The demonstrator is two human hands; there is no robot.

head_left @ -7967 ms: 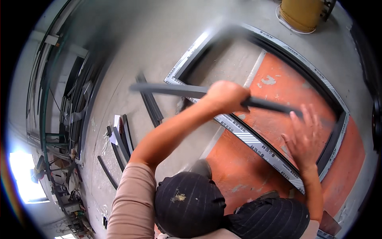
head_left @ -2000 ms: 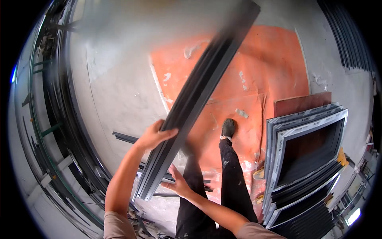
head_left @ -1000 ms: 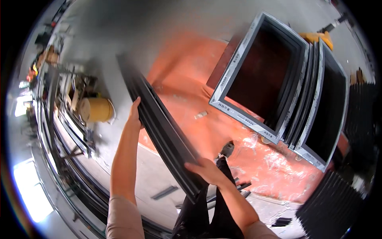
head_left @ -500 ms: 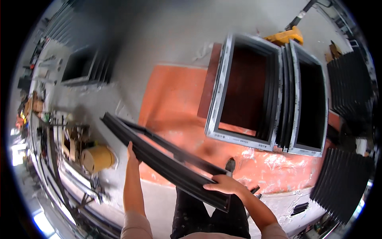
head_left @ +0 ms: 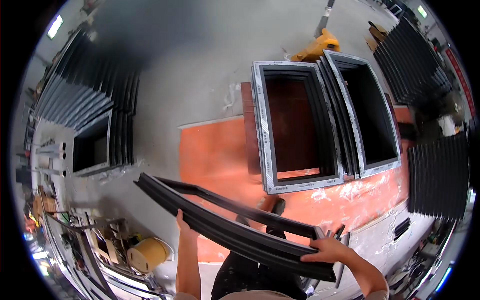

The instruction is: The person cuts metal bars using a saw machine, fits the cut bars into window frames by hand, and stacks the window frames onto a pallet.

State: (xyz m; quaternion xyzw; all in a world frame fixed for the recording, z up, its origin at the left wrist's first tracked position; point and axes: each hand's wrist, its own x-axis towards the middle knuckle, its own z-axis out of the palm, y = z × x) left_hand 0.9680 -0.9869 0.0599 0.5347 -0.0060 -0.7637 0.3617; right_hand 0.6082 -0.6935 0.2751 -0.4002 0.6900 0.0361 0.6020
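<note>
Held in front of my waist is a dark grey rectangular window frame [head_left: 235, 233], tilted so its far side shows beyond the near one. My left hand [head_left: 185, 224] grips the near rail towards its left part, with the fingers hidden underneath. Near the right end, my right hand [head_left: 327, 250] is closed over the corner, thumb on top. Beyond it, two stacks of similar frames lean upright on the orange sheet: a left stack [head_left: 300, 189] and a right stack [head_left: 382, 166], their front frames edged with whitish protective film.
More dark frames [head_left: 92, 167] stand at the far left. Dark stacked profiles [head_left: 437, 175] rise at the right, with another stack [head_left: 412, 62] behind. A yellow pallet jack [head_left: 317, 46] sits behind the frames. A tan drum [head_left: 147, 255] and loose bars lie at the lower left.
The view has turned left and up. The held frame now sits lower and further right in the picture, more level, with both hands keeping their grip.
</note>
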